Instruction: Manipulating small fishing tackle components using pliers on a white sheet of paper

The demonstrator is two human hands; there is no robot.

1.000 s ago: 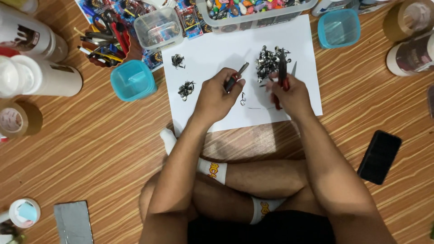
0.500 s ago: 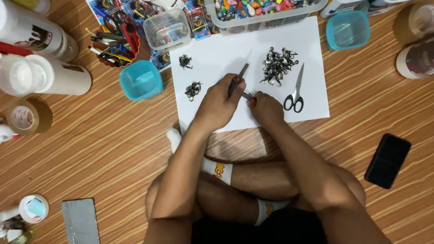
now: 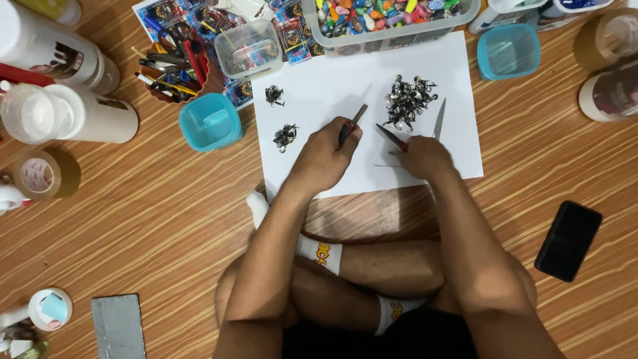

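Note:
I sit cross-legged on the wooden floor at a white paper sheet [image 3: 319, 86]. My left hand [image 3: 323, 158] grips a slim dark tool [image 3: 354, 121] that points up and to the right. Just to its right, my right hand [image 3: 423, 158] holds a red-handled pointed tool [image 3: 391, 136] whose tip aims toward the left hand. Scissors [image 3: 439, 118] lie on the paper just above the right hand. Beyond both hands sits a pile of small dark metal pieces [image 3: 407, 100]. Two smaller clusters [image 3: 274, 95] [image 3: 284, 137] lie at the sheet's left.
A clear tray of coloured beads [image 3: 392, 16], a clear tub [image 3: 249, 50] and two blue tubs [image 3: 211, 121] [image 3: 509, 51] ring the sheet. White bottles [image 3: 73, 116] and a tape roll [image 3: 43, 174] stand left; a black phone [image 3: 568, 239] lies right.
My right hand set the scissors down on the paper, then took up the red-handled tool. The left hand kept its tool and stayed near the sheet's middle.

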